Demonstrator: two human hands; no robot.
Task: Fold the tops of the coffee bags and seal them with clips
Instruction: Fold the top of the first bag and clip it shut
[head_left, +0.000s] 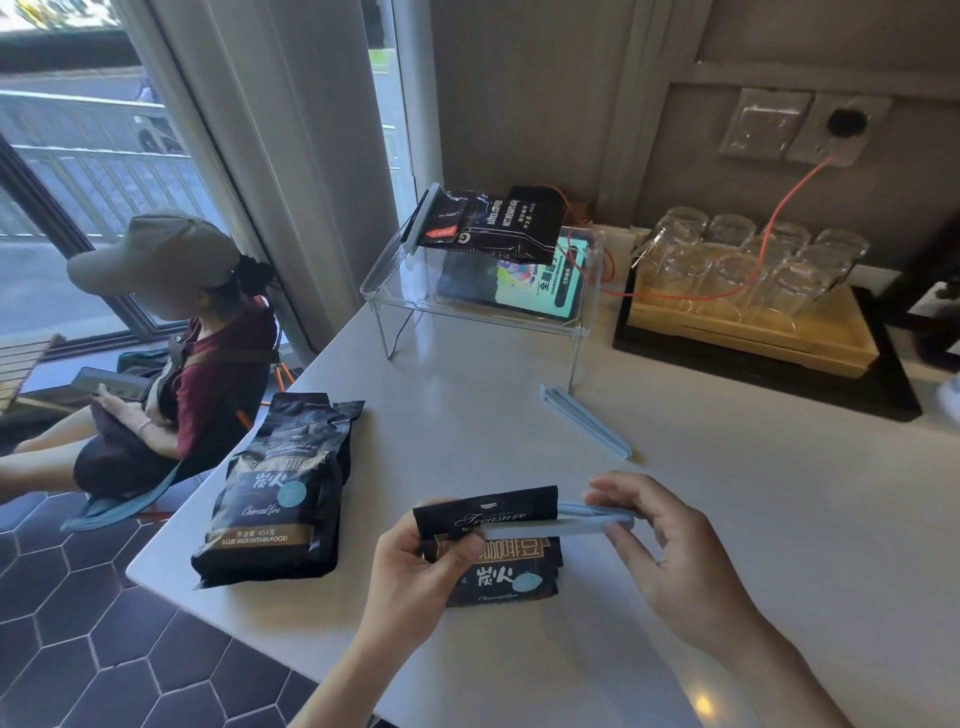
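Observation:
A black coffee bag (501, 574) with its top folded down stands at the front of the white table (727, 519). My left hand (415, 566) grips the bag's folded left corner. My right hand (670, 545) pinches the right end of a long pale blue clip (558, 522) that lies across the fold. A second black bag (280, 493) lies flat near the table's left edge, its top unfolded. A spare blue clip (584, 421) lies on the table farther back. A third bag (493, 223), with a clip on its left end, rests on a clear acrylic stand (395, 260).
A tablet (519, 291) glows under the acrylic stand. A wooden tray (753, 327) of upturned glasses sits at the back right, with an orange cable (779, 208) running up to the wall socket. A seated person (171, 364) in a cap is left of the table.

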